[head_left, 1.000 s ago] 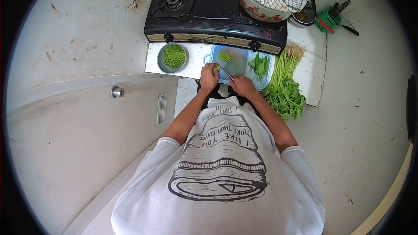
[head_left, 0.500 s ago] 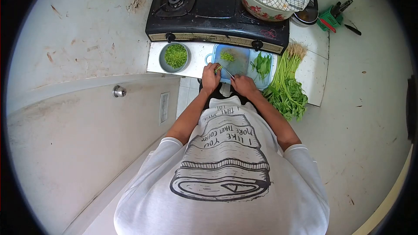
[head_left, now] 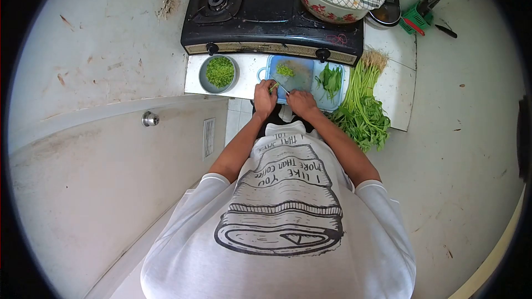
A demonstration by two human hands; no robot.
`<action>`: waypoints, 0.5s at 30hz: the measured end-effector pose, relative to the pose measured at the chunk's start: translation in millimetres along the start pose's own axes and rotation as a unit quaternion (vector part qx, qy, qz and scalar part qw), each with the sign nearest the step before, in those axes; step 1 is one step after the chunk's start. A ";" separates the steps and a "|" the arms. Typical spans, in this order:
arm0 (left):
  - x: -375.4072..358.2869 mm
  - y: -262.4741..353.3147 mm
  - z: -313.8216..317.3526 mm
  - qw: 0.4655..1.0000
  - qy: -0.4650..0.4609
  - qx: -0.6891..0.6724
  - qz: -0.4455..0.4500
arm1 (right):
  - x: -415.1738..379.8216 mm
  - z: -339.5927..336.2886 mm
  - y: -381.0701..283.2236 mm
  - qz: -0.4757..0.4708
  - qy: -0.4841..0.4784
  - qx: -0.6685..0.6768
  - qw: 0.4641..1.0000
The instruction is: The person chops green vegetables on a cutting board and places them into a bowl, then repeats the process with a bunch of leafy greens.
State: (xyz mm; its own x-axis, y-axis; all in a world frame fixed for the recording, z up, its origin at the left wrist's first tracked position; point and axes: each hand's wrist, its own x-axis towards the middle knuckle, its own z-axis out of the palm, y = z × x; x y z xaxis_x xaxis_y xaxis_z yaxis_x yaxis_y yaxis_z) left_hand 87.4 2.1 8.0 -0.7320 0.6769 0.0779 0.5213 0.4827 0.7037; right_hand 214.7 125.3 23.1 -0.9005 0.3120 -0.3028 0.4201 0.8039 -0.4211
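At the left end of the blue cutting board (head_left: 302, 84), my left hand (head_left: 265, 99) is closed around a few green stems (head_left: 274, 86). Gripped in my right hand (head_left: 301, 103) is a small knife (head_left: 285, 90), its blade pointing toward those stems. A little pile of chopped green stems (head_left: 285, 70) lies on the board above the knife. Loose green leaves (head_left: 331, 81) rest on the board's right side. To the left, a grey bowl (head_left: 235, 81) contains finely chopped greens (head_left: 220, 72).
A large rooted bunch of leafy greens (head_left: 363, 94) hangs over the counter's front edge on the right. Behind the board stands a black gas stove (head_left: 266, 16) bearing a cloth-covered floral pot (head_left: 335, 12). A lidded pan (head_left: 386, 14) and a green basket (head_left: 413, 17) of utensils are at the right.
The knife and my right hand have shifted slightly left, closer to the stems in my left hand. The whole view has also moved a little.
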 end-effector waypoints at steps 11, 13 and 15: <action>-1.5 -0.9 -1.1 1.000 -0.001 0.018 -0.009 | -8.3 5.1 8.6 -0.006 -0.006 0.018 1.000; -1.6 1.4 -2.7 1.000 -0.004 0.022 -0.010 | -1.9 2.8 5.6 0.002 0.003 0.025 1.000; -2.0 3.5 -2.8 1.000 0.006 0.018 -0.012 | -2.5 1.7 6.5 -0.009 0.011 0.021 1.000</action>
State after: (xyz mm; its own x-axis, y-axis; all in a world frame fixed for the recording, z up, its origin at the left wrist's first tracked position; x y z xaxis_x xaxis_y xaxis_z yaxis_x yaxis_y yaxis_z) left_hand 89.5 0.9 12.3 -0.7496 0.6583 0.0695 0.5188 0.5190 0.6793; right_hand 219.9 128.9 19.7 -0.9103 0.3083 -0.2764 0.4071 0.7882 -0.4615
